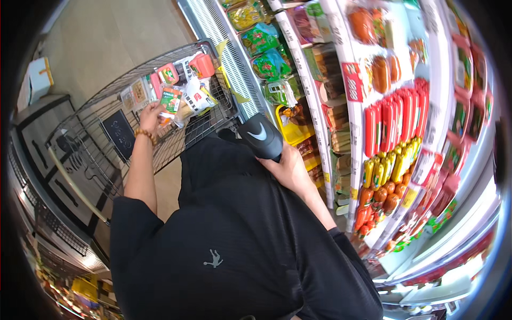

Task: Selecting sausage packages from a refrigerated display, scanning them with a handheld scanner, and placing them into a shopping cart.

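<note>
My left hand (pixel 151 117), a beaded bracelet at its wrist, reaches over a wire shopping cart (pixel 204 127). It holds a flat food packet (pixel 171 101) with a green and orange label by its near edge. Under and beside that lie a white and clear plastic food bag (pixel 196 100), a red-pink pack (pixel 202 65) and clear packs of food (pixel 139 91). In front of my body, my right hand (pixel 291 166) grips a black handheld device (pixel 262 138) with a pale curved mark, possibly a scanner. Most of its fingers are hidden behind the device.
A refrigerated shelf (pixel 352 132) runs along the right, holding green food packs (pixel 262 38), red-wrapped sausages (pixel 384 124) and a yellow tray (pixel 295 130). Its white vent grille (pixel 236 68) borders the cart. At left stand a dark cabinet (pixel 48 160) and a white box (pixel 36 80).
</note>
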`<control>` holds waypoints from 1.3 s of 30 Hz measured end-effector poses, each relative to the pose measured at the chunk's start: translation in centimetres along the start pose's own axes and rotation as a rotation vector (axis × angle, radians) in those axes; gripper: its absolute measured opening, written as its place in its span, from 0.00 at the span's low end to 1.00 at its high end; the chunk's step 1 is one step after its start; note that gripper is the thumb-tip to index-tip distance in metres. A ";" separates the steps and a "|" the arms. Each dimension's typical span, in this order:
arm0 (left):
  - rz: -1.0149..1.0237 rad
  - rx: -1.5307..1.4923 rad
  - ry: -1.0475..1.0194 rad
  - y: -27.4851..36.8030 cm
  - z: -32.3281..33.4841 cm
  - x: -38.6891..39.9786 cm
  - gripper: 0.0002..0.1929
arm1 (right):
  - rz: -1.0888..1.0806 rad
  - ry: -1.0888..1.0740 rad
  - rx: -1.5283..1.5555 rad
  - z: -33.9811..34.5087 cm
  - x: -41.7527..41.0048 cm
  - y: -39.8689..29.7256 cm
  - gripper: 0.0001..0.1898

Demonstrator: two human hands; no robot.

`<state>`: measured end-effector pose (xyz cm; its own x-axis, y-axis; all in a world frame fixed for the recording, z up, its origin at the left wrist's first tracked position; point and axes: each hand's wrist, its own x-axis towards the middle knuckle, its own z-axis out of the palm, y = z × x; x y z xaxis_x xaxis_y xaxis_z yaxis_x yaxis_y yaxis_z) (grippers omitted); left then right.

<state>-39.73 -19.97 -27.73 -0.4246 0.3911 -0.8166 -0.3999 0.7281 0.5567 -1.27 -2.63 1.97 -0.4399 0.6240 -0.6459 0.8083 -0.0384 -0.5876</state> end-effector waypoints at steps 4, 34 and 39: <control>0.220 -0.304 -0.258 8.1 6.2 -11.0 0.21 | -0.174 0.028 0.040 -1.7 -3.1 0.0 0.25; 0.870 -0.088 -0.888 24.9 29.4 -41.4 0.23 | -0.176 0.587 0.365 -2.2 -20.5 17.4 0.23; 1.122 0.113 -1.123 28.5 35.6 -49.6 0.24 | -0.206 0.634 0.384 -1.9 -20.6 18.2 0.25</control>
<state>-1.17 1.43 23.26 0.3596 0.8959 0.2610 -0.2291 -0.1864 0.9554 23.21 -14.72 5.50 -0.1647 0.9716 -0.1699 0.4903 -0.0688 -0.8688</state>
